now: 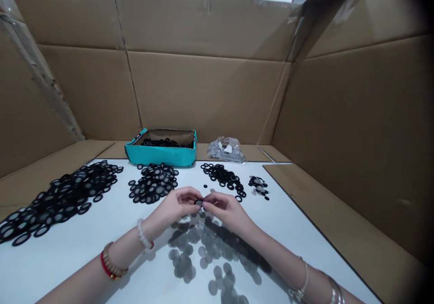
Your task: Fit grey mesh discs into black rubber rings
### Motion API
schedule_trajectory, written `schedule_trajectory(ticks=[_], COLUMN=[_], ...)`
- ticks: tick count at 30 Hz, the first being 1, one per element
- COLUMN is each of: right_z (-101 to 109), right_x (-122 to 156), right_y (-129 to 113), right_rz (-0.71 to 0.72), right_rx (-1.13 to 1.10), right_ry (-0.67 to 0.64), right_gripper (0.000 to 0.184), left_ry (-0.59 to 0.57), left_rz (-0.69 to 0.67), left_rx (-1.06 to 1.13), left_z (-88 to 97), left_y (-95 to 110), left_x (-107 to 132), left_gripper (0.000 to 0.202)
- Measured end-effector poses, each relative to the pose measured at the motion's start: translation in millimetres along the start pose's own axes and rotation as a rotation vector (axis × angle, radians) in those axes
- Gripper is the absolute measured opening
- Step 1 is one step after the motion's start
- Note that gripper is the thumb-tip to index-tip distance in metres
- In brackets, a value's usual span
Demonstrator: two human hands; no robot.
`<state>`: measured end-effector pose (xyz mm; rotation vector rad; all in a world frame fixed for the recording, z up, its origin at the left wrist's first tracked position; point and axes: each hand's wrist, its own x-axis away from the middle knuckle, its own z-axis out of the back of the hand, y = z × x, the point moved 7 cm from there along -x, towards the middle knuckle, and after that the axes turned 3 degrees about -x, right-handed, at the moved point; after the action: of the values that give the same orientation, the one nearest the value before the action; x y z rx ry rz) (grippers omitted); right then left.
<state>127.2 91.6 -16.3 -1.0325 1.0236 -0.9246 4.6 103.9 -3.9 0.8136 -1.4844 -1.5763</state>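
Observation:
My left hand point(178, 206) and my right hand point(225, 209) meet fingertip to fingertip over the white tabletop point(101, 231). Both pinch one small black ring with a grey disc point(199, 202) between them. Below the hands lies a scatter of thin grey mesh discs point(200, 254). A small heap of black rings point(224, 177) sits just beyond the right hand, and a heap of rings with grey centres point(152, 184) lies beyond the left hand.
A large spread of finished rings point(57, 200) covers the left of the table. A teal box point(162, 148) holding black rings stands at the back, beside a crumpled plastic bag point(226, 149). Another small pile point(259, 185) lies right. Cardboard walls point(356, 127) surround the table.

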Motion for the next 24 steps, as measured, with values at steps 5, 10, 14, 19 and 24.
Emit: schedule_trajectory(ticks=[5, 10, 14, 19, 24], right_z=[2, 2, 0, -2, 1], right_x=[0, -1, 0, 2, 3], right_y=[3, 3, -1, -5, -12], right_rz=[0.007, -0.044, -0.097, -0.099, 0.042], right_rx=[-0.062, -0.127, -0.172, -0.171, -0.010], right_ry=[0.053, 0.029, -0.007, -0.032, 0.002], right_gripper=[0.021, 0.025, 0.028, 0.028, 0.023], left_ry=[0.045, 0.109, 0.057, -0.040, 0.076], left_rz=[0.037, 0.075, 0.096, 0.096, 0.048], left_rx=[0.066, 0.102, 0.047, 0.047, 0.043], left_z=[-3.2, -3.4, -2.9, -4.2, 0.4], left_y=[-1, -5, -3, -1, 2], left_x=[5, 8, 8, 7, 6], left_gripper=[0.024, 0.026, 0.027, 0.030, 0.028])
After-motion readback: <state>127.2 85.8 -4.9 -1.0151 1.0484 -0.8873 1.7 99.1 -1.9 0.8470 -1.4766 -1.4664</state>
